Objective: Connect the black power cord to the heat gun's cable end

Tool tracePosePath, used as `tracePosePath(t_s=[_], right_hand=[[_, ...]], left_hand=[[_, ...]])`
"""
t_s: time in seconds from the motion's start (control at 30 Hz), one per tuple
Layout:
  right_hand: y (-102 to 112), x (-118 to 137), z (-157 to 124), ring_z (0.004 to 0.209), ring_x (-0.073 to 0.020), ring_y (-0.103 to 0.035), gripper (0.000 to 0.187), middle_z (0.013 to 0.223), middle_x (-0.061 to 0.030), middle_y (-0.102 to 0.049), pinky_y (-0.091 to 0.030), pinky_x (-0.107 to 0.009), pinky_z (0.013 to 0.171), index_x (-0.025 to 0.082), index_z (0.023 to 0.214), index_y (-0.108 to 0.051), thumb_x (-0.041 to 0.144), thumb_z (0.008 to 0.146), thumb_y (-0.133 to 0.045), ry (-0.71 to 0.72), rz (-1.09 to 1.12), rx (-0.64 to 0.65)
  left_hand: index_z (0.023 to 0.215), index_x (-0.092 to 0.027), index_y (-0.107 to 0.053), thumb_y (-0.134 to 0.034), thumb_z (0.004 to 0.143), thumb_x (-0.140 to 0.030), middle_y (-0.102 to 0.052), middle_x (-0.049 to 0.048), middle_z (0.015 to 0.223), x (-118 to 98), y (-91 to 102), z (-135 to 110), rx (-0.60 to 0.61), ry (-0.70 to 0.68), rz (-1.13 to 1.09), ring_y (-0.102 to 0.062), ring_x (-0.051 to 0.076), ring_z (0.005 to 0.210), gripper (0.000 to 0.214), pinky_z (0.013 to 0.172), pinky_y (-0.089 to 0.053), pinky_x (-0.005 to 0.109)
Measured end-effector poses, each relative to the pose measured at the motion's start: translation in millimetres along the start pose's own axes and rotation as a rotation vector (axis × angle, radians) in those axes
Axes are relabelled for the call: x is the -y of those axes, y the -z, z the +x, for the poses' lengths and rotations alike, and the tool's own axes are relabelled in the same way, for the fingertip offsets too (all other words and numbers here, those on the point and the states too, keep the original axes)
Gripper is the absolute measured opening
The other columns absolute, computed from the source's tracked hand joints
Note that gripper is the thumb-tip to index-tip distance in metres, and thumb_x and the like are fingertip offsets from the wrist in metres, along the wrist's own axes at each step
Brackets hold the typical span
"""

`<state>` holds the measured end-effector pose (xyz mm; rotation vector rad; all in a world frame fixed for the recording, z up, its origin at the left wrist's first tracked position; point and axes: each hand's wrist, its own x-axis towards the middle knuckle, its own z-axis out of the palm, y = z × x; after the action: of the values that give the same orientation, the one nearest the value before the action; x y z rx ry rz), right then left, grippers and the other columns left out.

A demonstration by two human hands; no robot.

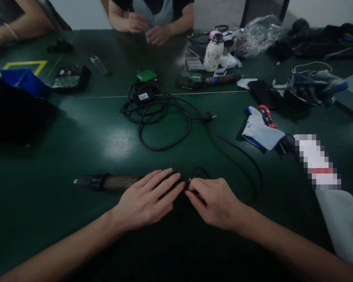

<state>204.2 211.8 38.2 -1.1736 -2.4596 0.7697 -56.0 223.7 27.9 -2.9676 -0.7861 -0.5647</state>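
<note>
A dark soldering-iron-like tool (106, 182) lies on the green table (76, 133) near the front edge, its tip pointing left. My left hand (148, 197) rests flat over the tool's rear end with the fingers stretched out. My right hand (213, 201) pinches the black cord (232, 147) where it joins the tool, forming a small loop above the fingers. The cord runs off right and back to a coiled bundle with a plug (208, 116).
A black power adapter (144, 96), green circuit boards (147, 75), a second iron (220, 80), a white bottle (213, 53), gloves (261, 131), a plastic bag (257, 35) and tools lie farther back. Two other people sit at the far side. A white bag (345, 223) lies at right.
</note>
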Motion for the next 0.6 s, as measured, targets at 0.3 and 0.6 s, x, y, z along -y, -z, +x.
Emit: tracePosePath(t_s=[0.3, 0.6], right_hand=[[-0.1, -0.3, -0.1, 0.066, -0.0124, -0.057, 0.018, 0.086, -0.0029, -0.068, -0.038, -0.027, 0.059, 0.018, 0.095, -0.057, 0.026, 0.108, -0.048, 0.017, -0.001, -0.017], [0.4, -0.3, -0.3, 0.068, -0.0128, -0.058, 0.019, 0.085, -0.0019, -0.065, -0.037, -0.027, 0.061, 0.018, 0.095, -0.055, 0.028, 0.109, -0.047, -0.002, 0.023, 0.007]], left_hand=[[0.146, -0.016, -0.059, -0.068, 0.095, -0.028, -0.062, 0.0132, 0.148, 0.3, 0.1, -0.9, 0.013, -0.014, 0.009, -0.059, 0.035, 0.137, 0.053, 0.107, -0.058, 0.051], [0.142, -0.014, -0.063, -0.066, 0.096, -0.024, -0.062, 0.0123, 0.148, -0.5, -1.2, -1.1, -0.003, 0.009, -0.005, -0.057, 0.033, 0.139, 0.047, 0.111, -0.056, 0.048]])
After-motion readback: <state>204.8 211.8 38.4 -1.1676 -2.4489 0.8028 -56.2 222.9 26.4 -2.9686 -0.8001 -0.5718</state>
